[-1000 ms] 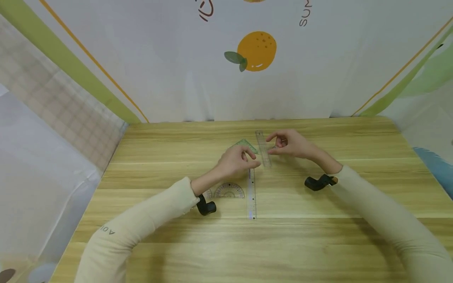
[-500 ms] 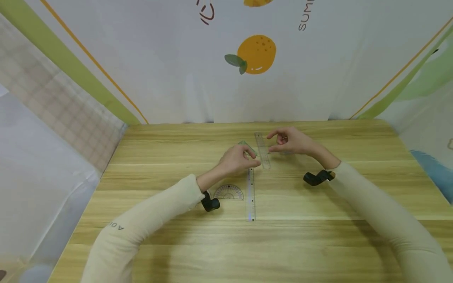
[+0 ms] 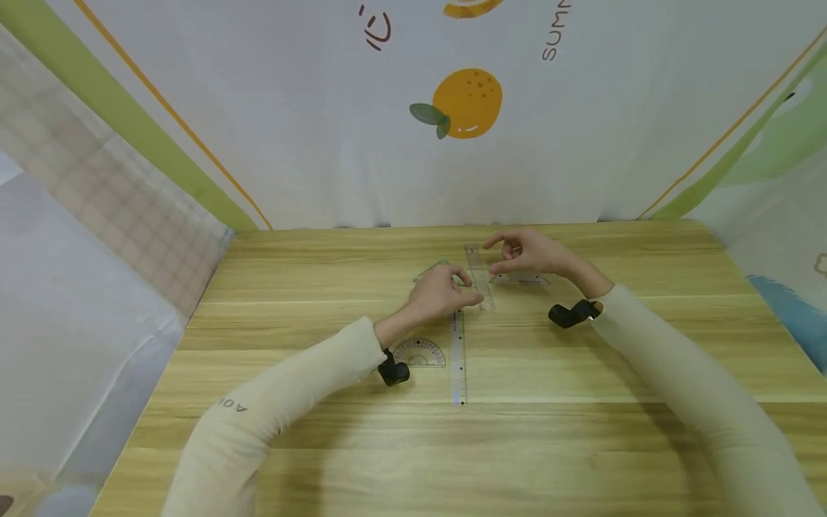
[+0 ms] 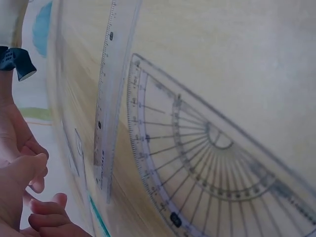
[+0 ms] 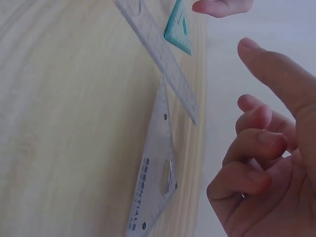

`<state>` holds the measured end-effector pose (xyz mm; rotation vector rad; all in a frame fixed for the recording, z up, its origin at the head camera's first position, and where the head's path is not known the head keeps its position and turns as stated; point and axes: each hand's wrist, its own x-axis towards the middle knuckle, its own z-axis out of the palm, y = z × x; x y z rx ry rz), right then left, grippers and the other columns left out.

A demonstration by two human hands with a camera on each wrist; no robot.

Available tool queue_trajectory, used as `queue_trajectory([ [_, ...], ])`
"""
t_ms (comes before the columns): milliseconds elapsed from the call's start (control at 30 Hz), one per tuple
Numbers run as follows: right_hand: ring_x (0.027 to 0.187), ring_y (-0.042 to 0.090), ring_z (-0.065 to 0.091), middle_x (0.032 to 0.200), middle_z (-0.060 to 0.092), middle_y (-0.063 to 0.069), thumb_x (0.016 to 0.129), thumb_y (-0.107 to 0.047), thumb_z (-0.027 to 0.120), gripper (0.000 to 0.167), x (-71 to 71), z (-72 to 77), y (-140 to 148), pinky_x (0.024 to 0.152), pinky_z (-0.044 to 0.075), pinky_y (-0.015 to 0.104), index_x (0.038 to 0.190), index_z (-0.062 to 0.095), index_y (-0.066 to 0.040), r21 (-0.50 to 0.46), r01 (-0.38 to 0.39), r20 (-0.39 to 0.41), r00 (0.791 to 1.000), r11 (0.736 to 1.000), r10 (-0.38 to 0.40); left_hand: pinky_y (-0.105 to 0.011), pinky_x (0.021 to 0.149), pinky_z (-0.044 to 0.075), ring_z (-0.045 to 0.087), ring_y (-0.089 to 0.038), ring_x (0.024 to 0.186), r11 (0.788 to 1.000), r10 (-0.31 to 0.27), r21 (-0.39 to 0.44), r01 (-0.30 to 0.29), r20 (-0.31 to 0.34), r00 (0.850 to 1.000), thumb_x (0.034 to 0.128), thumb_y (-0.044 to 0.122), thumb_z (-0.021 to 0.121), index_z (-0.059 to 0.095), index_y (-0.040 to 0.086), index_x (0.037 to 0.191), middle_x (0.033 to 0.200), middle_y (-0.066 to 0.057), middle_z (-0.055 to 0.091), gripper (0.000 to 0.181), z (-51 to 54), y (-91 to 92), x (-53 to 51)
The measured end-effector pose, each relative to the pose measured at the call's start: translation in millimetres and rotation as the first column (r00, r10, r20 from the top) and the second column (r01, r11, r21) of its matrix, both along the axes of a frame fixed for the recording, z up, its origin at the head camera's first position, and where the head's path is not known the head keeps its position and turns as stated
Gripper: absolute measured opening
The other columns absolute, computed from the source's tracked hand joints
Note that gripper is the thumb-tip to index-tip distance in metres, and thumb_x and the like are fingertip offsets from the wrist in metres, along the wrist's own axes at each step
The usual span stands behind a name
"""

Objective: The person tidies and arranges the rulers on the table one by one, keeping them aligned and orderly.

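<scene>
My left hand (image 3: pixel 441 291) hovers at the middle of the table, its thumb tip overlapping the lower end of a short clear ruler (image 3: pixel 479 276); contact cannot be told. Partly behind that hand lies a green set square (image 5: pixel 177 30). My right hand (image 3: pixel 533 257) is over a clear set square (image 5: pixel 157 173), thumb and index finger apart, nothing between them. Its other fingers are curled loosely. Closer to me, a longer clear ruler (image 3: pixel 458 359) lies lengthwise beside a clear protractor (image 4: pixel 207 163). The left thumb and fingers (image 4: pixel 54 217) also stand apart.
The wooden table (image 3: pixel 549 445) ends at the back against a white cloth (image 3: pixel 310 143) printed with fruit. A black wrist camera (image 3: pixel 394 370) on the left wrist hangs beside the protractor; another black camera (image 3: pixel 571 314) is on the right wrist.
My left hand has moved slightly right, its thumb now over the short ruler's end. More of the clear set square shows beneath my right hand. The view has tilted up a little.
</scene>
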<state>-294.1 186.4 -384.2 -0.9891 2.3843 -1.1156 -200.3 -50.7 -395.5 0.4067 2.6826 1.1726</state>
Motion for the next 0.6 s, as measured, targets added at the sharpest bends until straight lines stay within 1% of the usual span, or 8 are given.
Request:
queue_trajectory([
  [33,0.064,0.016,0.047,0.076,0.056,0.008,0.092,-0.013,0.079,0.052,-1.6,-0.7,0.7,0.063,0.042,0.029,0.134,0.058,0.008,-0.011,-0.01,0.008,1.0,1.0,0.01,-0.023,0.047,0.038,0.051,-0.01,0.054,1.0,-0.001,0.001,0.001,0.001,1.0,0.0903,0.034,0.08,0.071,0.009,0.111,0.068,0.0,0.062,0.034,-0.8,0.5,-1.1],
  [133,0.064,0.018,0.047,0.076,0.056,0.01,0.091,-0.011,0.079,0.054,-6.5,-3.7,1.4,0.064,0.043,0.03,0.136,0.056,0.007,-0.019,-0.024,0.023,0.999,1.0,0.025,-0.023,0.046,0.036,0.046,-0.008,0.05,1.0,-0.01,0.0,0.01,0.002,1.0,0.0899,0.033,0.081,0.071,0.009,0.113,0.063,0.001,0.06,0.035,-2.8,2.7,-5.0],
  [267,0.066,0.02,0.048,0.077,0.056,0.01,0.091,-0.012,0.08,0.055,-12.4,-7.5,1.4,0.065,0.043,0.032,0.138,0.056,0.006,-0.012,-0.033,0.023,0.999,0.999,0.033,-0.023,0.044,0.033,0.043,-0.008,0.047,1.0,-0.016,0.011,0.016,0.006,1.0,0.0892,0.032,0.082,0.071,0.009,0.116,0.06,0.0,0.058,0.037,-6.9,5.2,-8.9],
  [467,0.067,0.021,0.048,0.078,0.055,0.009,0.091,-0.017,0.08,0.057,-19.0,-9.6,1.5,0.063,0.043,0.032,0.138,0.056,0.004,0.028,-0.031,-0.008,0.999,0.999,0.031,-0.023,0.046,0.034,0.042,-0.008,0.049,0.999,0.011,0.031,-0.011,-0.001,1.0,0.0869,0.031,0.084,0.069,0.01,0.117,0.061,0.001,0.054,0.04,-11.4,6.7,-7.6],
  [600,0.065,0.021,0.048,0.076,0.055,0.01,0.091,-0.017,0.08,0.057,-20.2,-7.9,0.4,0.061,0.042,0.031,0.138,0.056,0.004,0.032,-0.022,0.007,1.0,0.999,0.022,-0.023,0.047,0.035,0.043,-0.009,0.05,1.0,0.013,0.02,-0.013,-0.026,1.0,0.0864,0.03,0.085,0.068,0.009,0.119,0.062,0.001,0.054,0.043,-12.2,8.0,-6.4],
])
